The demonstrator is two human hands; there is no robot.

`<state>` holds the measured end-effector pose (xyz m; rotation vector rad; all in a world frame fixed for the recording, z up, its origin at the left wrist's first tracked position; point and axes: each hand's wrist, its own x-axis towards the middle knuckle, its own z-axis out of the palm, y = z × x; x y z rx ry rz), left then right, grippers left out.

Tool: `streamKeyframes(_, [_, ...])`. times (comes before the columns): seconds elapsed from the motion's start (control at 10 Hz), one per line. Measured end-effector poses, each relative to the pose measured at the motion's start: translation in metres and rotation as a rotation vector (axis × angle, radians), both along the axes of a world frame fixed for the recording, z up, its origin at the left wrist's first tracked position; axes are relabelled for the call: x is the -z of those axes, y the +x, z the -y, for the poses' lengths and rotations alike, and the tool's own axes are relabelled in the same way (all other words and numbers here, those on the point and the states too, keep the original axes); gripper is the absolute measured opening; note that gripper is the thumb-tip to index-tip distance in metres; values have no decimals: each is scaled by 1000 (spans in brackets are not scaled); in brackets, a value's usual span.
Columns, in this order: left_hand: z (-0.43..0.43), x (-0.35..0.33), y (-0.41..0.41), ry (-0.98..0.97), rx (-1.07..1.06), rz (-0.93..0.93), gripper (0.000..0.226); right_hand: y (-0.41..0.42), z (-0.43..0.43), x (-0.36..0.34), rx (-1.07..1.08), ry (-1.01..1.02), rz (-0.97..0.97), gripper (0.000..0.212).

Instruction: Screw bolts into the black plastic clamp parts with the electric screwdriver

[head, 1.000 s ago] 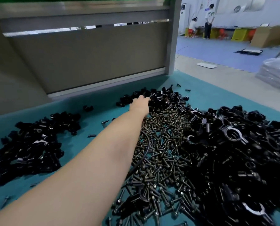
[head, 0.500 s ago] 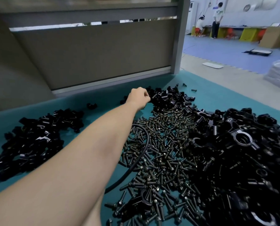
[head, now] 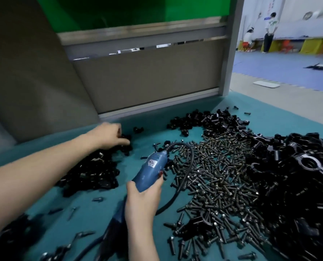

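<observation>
Left hand [head: 111, 135]: it's off the far pile [head: 204, 121] at top centre, where it was reaching half a second ago, and now sits middle left. The fingers curl down onto the top edge of the left pile [head: 92, 170] of clamps. Blur hides the fingertips, so I can't tell whether a part is pinched there.

Right hand [head: 141, 201]: new in shot at lower centre, wrapped firmly round the screwdriver [head: 152, 169].

Screwdriver: new in shot too, a blue body lying diagonally over the teal mat [head: 92, 210]. The cable end points up the frame and the working end runs down toward the bottom edge, smeared, with the bit not visible.

Cable [head: 187, 166]: it arcs from the tool's top end over the near edge of the bolts.

Bolts [head: 213, 176]: a big loose heap at centre, just right of the tool, with neither hand in it.

Right pile [head: 298, 176]: a heap of clamps filling the right of the frame, well apart from both hands.

What it means: the tool is up and ready. No bolt is seated in a clamp under it, so by my read this is a between-parts moment and no driving is under way.
</observation>
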<state>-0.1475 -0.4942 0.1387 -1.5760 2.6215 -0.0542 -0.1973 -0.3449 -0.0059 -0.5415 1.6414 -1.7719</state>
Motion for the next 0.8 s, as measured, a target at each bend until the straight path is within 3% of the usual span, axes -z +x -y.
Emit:
streamKeyframes(0.1, [-27,24,39,51,22,232,79,2,-10,-11,-61,62,-107,97])
streamKeyframes(0.2, [-41,39,48,11,148,166,42,9,-27,-31,-66,125,-298,92])
streamKeyframes(0.4, [-55,38,59,79,123,-12,24,4,-41,-42,-66,158,-405,78])
streamKeyframes(0.6, [-68,44,80,0,137,-262,30,3,-44,-46,-27,158,-392,74])
streamKeyframes(0.7, [-74,44,97,94,128,-333,34,12,-51,-51,-9,119,-318,66])
streamKeyframes(0.8, [-82,50,105,126,168,-371,35,9,-58,-76,186,-75,-302,45])
